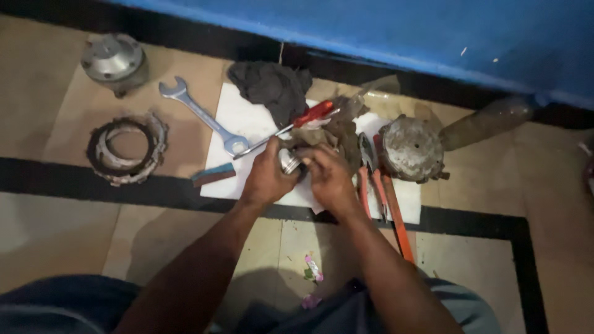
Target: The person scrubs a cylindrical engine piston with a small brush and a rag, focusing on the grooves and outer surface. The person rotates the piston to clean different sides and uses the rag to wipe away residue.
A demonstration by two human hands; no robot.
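Both hands, left [267,176] and right [330,178], close their grip on a small metal part [289,161] over a white sheet [247,120] on the tan, black-banded floor [55,229]; a blue wall [383,31] runs behind. A spanner [204,116] lies near.

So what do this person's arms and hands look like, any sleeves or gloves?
Both forearms are bare up to the bottom edge of the picture, with no sleeves in view. The left hand and right hand wear no gloves, and no watch, ring or wristband shows in the dim light.

Spanner [204,115], rag [272,86], pliers [370,179], screwdriver [291,127].
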